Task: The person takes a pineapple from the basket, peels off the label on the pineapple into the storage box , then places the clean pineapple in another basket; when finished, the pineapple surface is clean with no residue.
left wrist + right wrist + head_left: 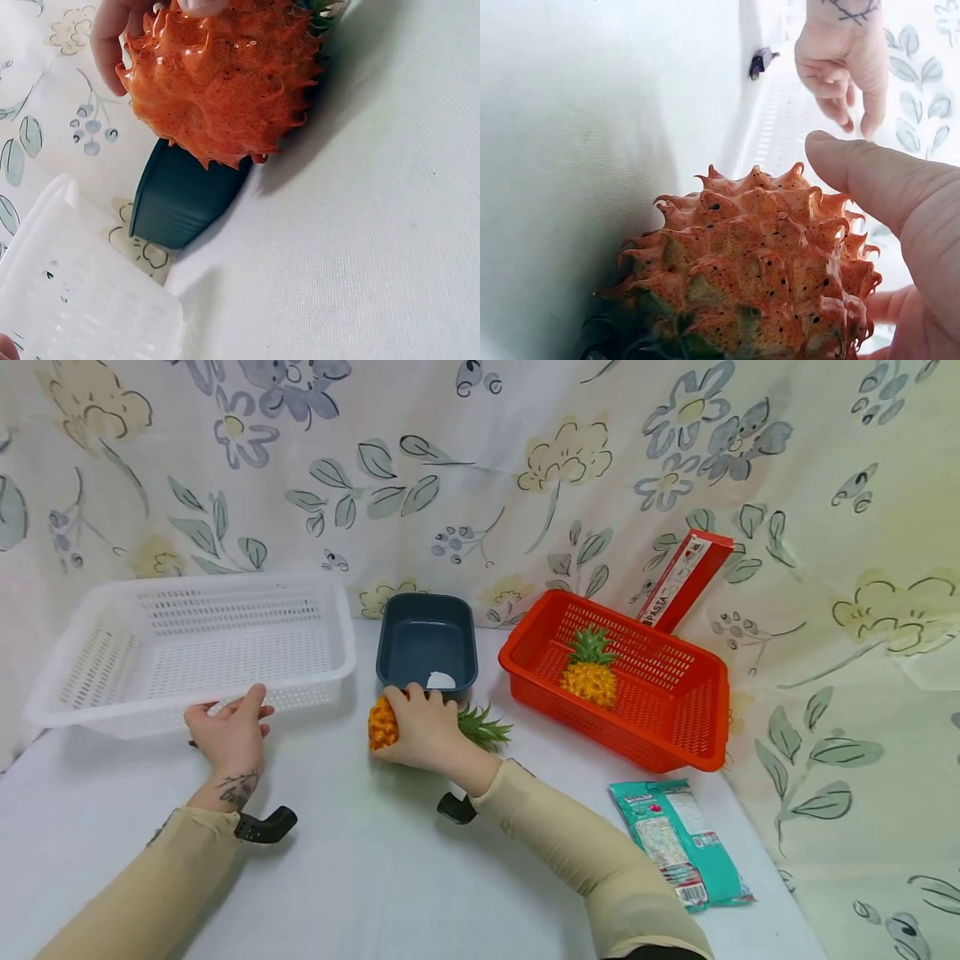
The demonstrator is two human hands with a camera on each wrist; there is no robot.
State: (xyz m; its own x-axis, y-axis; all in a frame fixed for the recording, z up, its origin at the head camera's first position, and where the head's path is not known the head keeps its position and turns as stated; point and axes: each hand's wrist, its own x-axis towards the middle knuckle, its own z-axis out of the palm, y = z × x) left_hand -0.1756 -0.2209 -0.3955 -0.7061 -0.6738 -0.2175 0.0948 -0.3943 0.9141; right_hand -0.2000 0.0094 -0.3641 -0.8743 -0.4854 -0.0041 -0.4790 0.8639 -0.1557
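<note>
My right hand (423, 727) grips a toy-like orange pineapple (381, 724), thumb and fingers spread round its spiky body. The pineapple lies sideways, leaves toward the right, just in front of a dark blue bin (427, 647); whether it touches the table I cannot tell. In the right wrist view its spikes (772, 262) fill the lower middle. My left hand (232, 727) hovers at the front rim of a white perforated basket (195, 693), fingers loosely bent, with nothing seen in them. A small dark purple object (762, 63) shows near that hand; its kind is unclear.
A red basket (615, 727) at the right holds another pineapple (590, 677). Behind it a red pasta box (686, 581) leans on the floral curtain (480, 485). A teal packet (678, 843) lies at the table's right edge. Something small and white (440, 680) is in the blue bin.
</note>
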